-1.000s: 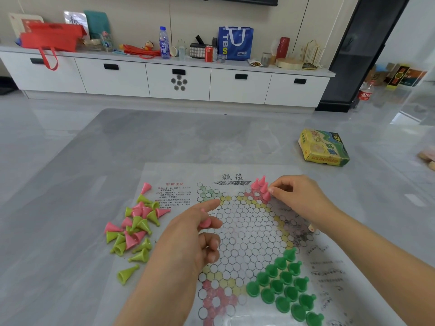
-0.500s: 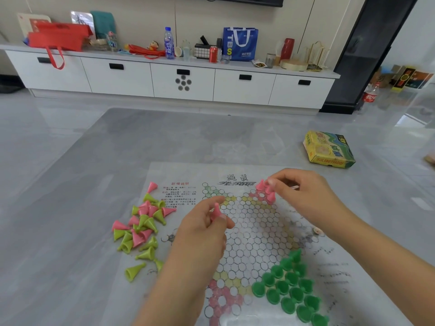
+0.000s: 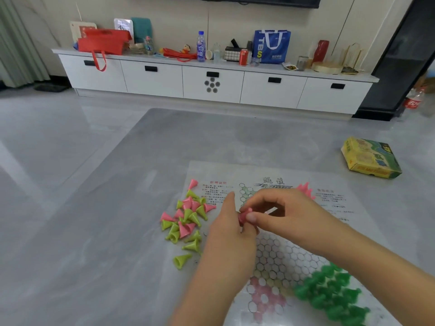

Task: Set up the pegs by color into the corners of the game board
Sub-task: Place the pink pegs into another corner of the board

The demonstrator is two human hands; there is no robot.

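Both hands meet over the middle of the game board (image 3: 277, 252), a printed sheet lying flat on the grey table (image 3: 117, 208). The right hand (image 3: 289, 217) pinches a pink peg (image 3: 244, 216) between its thumb and curled fingers. The left hand (image 3: 228, 222) touches the same peg from the left, its fingers curled under it and its thumb standing up; how firmly it grips cannot be told.

A small cluster of pink pegs (image 3: 306, 190) stands at the board's far right corner, partly hidden behind the right hand. The dark green pegs (image 3: 334, 295) stand packed in the near right corner. A loose pile of pink and lime pegs (image 3: 186, 220) lies on its sides at the board's left edge, spilling onto the table.

A yellow and green box (image 3: 370, 157) rests on the table, well apart to the right.
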